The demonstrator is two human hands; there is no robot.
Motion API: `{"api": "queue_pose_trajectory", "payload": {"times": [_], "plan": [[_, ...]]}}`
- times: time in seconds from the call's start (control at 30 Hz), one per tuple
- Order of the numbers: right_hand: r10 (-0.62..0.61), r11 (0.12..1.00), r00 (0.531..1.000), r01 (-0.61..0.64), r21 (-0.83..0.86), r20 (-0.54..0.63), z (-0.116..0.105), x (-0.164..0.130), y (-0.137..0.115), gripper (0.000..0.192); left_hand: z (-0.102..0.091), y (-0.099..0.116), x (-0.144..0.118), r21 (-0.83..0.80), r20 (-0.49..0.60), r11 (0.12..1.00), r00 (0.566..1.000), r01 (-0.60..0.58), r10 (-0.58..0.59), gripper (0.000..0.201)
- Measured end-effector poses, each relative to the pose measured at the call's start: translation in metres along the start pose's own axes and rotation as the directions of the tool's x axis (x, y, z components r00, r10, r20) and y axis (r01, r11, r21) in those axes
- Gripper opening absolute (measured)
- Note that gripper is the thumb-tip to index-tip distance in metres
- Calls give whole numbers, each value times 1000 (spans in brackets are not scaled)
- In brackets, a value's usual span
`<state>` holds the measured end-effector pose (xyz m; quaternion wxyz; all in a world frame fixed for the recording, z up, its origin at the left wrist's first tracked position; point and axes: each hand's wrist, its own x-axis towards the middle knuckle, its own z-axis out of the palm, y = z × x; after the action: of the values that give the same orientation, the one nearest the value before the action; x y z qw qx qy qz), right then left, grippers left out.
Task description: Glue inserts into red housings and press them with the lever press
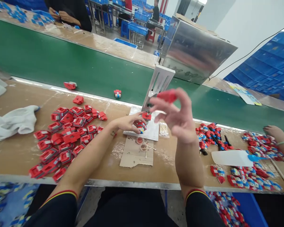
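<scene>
I am seeing a bright, even scene; light is coming from overhead and shadows are staying faint. Glare is streaking along the worktop (19,151) edge and washing over the metal box (196,53). My right hand (177,116) is blurring with motion. The wide lens is bending the belt (61,63) and stretching the corners, and far benches are going soft.
</scene>
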<state>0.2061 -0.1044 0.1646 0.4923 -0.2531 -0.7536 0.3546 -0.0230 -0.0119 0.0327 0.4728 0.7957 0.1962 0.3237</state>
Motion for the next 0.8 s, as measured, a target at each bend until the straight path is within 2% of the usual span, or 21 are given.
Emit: {"api": "queue_pose_trajectory", "payload": {"times": [0.07, 0.1, 0.2, 0.27, 0.37, 0.47, 0.53, 0.57, 0.63, 0.67, 0.8], "plan": [[-36, 997, 989, 26, -69, -146, -9, 35, 0, 92, 1, -2, 3, -13, 114, 999, 993, 31, -29, 44], [-58, 995, 982, 42, -90, -180, -14, 51, 3, 91, 1, -2, 3, -27, 163, 999, 986, 44, -39, 44], [-111, 988, 975, 87, -124, -195, -24, 83, 11, 87, 1, -1, 3, -83, 124, 996, 992, 43, -33, 43], [-110, 985, 973, 80, -152, -200, -28, 84, 12, 82, 0, 5, -4, -81, 108, 996, 993, 48, -39, 45], [-80, 979, 967, 32, -200, -242, -30, 52, 9, 72, -2, 20, -26, -83, 108, 993, 991, 83, -74, 45], [-27, 972, 956, -43, -232, -291, -21, -10, 11, 51, -1, 45, -55, -67, 113, 993, 990, 93, -85, 45], [26, 971, 977, -75, -226, -213, -7, -53, 18, 39, 6, 62, -69, -52, 126, 998, 992, 34, -27, 49], [99, 968, 987, -125, -219, -129, 1, -72, 23, 46, 12, 69, -71, -56, 135, 998, 991, -1, 9, 51], [199, 969, 980, -198, -150, -12, 17, -99, 32, 58, 26, 81, -69, -82, 155, 995, 985, -62, 74, 53], [238, 967, 971, -237, -95, 0, 23, -107, 35, 61, 33, 85, -64, -99, 156, 991, 983, -85, 100, 53], [336, 939, 928, -319, 127, -158, 33, -123, 46, 53, 57, 88, -45, -166, 120, 980, 984, -110, 131, 54]]}}
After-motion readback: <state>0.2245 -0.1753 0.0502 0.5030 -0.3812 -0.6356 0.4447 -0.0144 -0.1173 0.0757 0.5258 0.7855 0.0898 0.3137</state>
